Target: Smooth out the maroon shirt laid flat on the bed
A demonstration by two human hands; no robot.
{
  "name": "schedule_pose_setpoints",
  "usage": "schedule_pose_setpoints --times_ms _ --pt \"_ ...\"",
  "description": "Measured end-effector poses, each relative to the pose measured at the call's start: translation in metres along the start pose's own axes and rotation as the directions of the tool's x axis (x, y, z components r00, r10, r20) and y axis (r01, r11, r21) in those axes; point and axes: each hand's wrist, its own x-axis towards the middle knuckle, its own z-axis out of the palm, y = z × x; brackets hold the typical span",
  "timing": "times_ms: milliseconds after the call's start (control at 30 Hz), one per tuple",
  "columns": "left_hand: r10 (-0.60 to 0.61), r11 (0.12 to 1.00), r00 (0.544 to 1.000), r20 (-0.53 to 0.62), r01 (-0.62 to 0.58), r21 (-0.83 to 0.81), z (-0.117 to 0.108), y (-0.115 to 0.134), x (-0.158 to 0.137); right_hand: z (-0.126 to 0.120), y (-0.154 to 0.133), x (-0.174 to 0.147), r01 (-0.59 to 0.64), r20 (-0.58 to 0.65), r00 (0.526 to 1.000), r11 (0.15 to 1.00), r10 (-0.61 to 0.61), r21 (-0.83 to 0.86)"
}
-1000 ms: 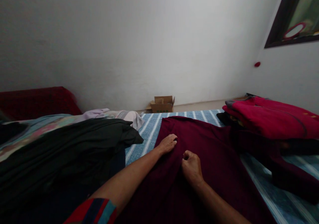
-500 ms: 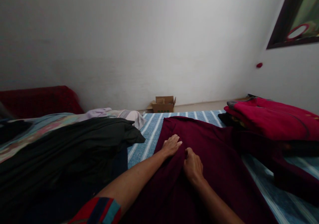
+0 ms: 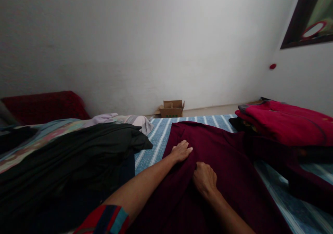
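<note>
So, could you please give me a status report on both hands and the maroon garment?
Left hand laid on maroon garment. Right hand curled against it, grip hidden. Garment spread on striped sheet. Dark clothes close at left, pink pile at right.

The middle garment [image 3: 226, 154] is solid deep maroon. The bedsheet [image 3: 157, 136] is blue with white stripes. The folded top [image 3: 293, 124] is crimson with a grey edge; the crumpled garment [image 3: 104, 143] at left is blackish green. The person's left sleeve [image 3: 105, 218] carries red, navy and turquoise bands. The cardboard box [image 3: 169, 113] is brown with green markings, the wall [image 3: 135, 46] greyish white, the window frame [image 3: 293, 27] dark brown.
</note>
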Motion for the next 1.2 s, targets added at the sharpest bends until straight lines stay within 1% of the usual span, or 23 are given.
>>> schedule_pose_setpoints --times_ms 100,200,433,567,633,700,767,833,900,967,1033,1133,1200 --pt "-0.005 1.0 1.0 0.01 0.005 0.017 0.0 0.004 -0.001 0.0 0.002 0.002 -0.024 0.042 0.999 0.999 0.023 0.029" --pt "-0.021 0.999 1.0 -0.007 0.021 0.037 0.004 0.007 -0.002 0.0 0.004 0.005 -0.019 0.085 0.996 0.999 0.015 0.036" --pt "-0.029 0.996 0.997 -0.078 0.035 0.081 0.013 0.009 -0.005 -0.005 0.014 0.011 0.082 0.134 0.988 0.997 -0.081 -0.007" --pt "-0.017 0.995 0.994 -0.104 0.027 0.1 0.016 0.008 -0.005 -0.018 0.028 0.017 0.133 0.173 0.976 0.991 -0.135 0.021" --pt "-0.012 0.994 0.993 -0.114 0.025 0.108 0.018 0.007 -0.005 -0.027 0.032 0.02 0.139 0.148 0.978 0.989 -0.144 0.043" --pt "-0.01 0.993 0.993 -0.12 0.024 0.115 0.019 0.007 -0.005 -0.033 0.031 0.021 0.159 0.068 0.984 0.984 -0.165 0.083" --pt "-0.006 0.993 0.993 -0.121 0.02 0.119 0.019 0.007 -0.005 -0.033 0.026 0.02 0.215 -0.034 0.977 0.966 -0.213 0.146" --pt "-0.002 0.992 0.993 -0.12 0.017 0.123 0.019 0.007 -0.005 -0.028 0.021 0.017 0.252 -0.087 0.967 0.948 -0.24 0.194" --pt "-0.002 0.992 0.993 -0.12 0.017 0.124 0.019 0.007 -0.005 -0.021 0.017 0.014 0.225 -0.074 0.974 0.95 -0.214 0.216" --pt "-0.001 0.992 0.993 -0.119 0.016 0.125 0.019 0.007 -0.005 -0.017 0.015 0.011 0.16 -0.072 0.987 0.96 -0.147 0.229" --pt "0.004 0.992 0.993 -0.118 0.011 0.123 0.019 0.007 -0.005 -0.015 0.015 0.01 0.107 -0.096 0.992 0.963 -0.086 0.247" --pt "0.009 0.993 0.993 -0.117 0.005 0.122 0.019 0.007 -0.005 -0.013 0.017 0.012 0.064 -0.091 0.995 0.955 -0.039 0.29" --pt "0.008 0.993 0.993 -0.116 0.006 0.121 0.019 0.007 -0.005 -0.01 0.019 0.015 0.051 -0.075 0.997 0.945 -0.028 0.323"
